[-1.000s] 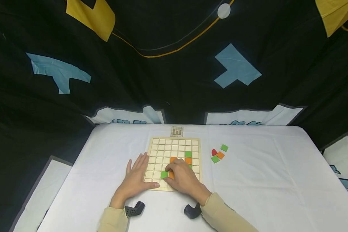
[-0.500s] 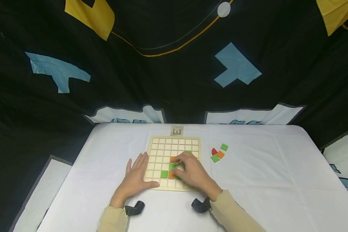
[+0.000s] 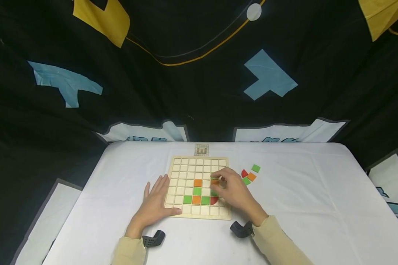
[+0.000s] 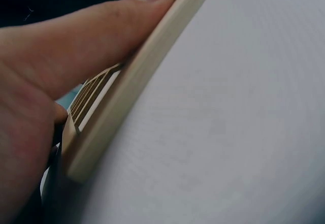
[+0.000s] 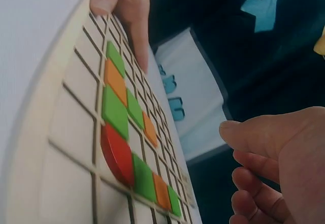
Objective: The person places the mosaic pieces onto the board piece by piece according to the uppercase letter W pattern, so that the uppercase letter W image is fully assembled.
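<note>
A pale wooden grid board (image 3: 177, 168) lies flat on the white table. My left hand (image 3: 154, 202) rests with spread fingers at its left side, the thumb (image 4: 91, 41) lying over the near edge. My right hand (image 3: 235, 189) is above the board's right part, fingers loosely bent with nothing between them in the right wrist view. In the near row sit a green tile (image 3: 187, 199), an orange tile (image 3: 196, 200), another green tile (image 3: 205, 200) and a red rounded piece (image 3: 213, 200). Green and orange tiles continue up two columns; the right column is partly hidden by my right hand.
Right of the board lie several loose pieces: a green tile (image 3: 255, 168), an orange tile (image 3: 251, 177), a red wedge (image 3: 244, 173) and a second green tile (image 3: 246, 180). A small pattern card (image 3: 201, 149) lies behind the board. A dark curtain (image 3: 199, 92) hangs behind the table.
My right hand has moved right across the board from the orange tile in the near row, uncovering the middle tiles and the red rounded piece. The left hand has stayed in place.
</note>
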Available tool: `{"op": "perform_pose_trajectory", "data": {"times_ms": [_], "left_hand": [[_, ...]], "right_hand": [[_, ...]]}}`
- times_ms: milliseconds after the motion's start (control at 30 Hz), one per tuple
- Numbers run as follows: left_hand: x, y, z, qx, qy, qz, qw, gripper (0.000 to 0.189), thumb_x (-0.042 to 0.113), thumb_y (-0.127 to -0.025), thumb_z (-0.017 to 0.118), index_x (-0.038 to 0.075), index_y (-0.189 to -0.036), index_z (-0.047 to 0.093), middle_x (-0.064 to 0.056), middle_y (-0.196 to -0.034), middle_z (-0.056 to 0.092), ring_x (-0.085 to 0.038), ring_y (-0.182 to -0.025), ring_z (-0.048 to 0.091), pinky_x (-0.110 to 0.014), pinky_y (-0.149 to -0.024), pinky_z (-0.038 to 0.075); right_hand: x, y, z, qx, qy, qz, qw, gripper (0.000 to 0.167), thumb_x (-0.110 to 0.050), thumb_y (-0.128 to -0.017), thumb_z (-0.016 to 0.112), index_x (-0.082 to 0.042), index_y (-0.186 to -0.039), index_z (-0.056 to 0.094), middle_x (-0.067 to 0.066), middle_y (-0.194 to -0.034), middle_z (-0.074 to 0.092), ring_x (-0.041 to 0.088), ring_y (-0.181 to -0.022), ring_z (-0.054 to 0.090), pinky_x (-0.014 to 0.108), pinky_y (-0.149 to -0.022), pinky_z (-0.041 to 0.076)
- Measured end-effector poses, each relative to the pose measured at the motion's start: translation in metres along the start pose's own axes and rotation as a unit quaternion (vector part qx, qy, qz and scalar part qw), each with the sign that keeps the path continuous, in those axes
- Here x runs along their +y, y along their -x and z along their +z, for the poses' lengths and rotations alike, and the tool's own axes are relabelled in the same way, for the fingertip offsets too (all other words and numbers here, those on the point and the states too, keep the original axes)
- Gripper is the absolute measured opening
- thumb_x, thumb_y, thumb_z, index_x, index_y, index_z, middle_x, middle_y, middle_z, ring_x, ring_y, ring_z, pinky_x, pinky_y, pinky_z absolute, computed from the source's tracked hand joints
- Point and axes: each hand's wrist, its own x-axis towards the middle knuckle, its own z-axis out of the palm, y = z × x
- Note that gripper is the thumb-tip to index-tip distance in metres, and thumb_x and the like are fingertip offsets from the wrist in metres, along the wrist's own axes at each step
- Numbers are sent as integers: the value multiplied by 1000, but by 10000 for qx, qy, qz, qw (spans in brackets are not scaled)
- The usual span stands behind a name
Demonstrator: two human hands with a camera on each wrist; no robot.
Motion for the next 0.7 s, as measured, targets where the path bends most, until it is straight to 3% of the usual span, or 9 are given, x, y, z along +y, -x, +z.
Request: {"op": "perform_pose_trajectory", "data": {"times_ms": [700], "left_hand": [[-2,0,1,20,-25,1,10000,128,70,-69,78,-4,-157,22,-19,-165,17,-39,-152,11,-65,-117,-8]], "right_hand": [[41,7,-36,791,911,875,9888,31,-19,-87,78,-8,-116,72,8,-101,65,24,-88,59,39,-77,51]]}}
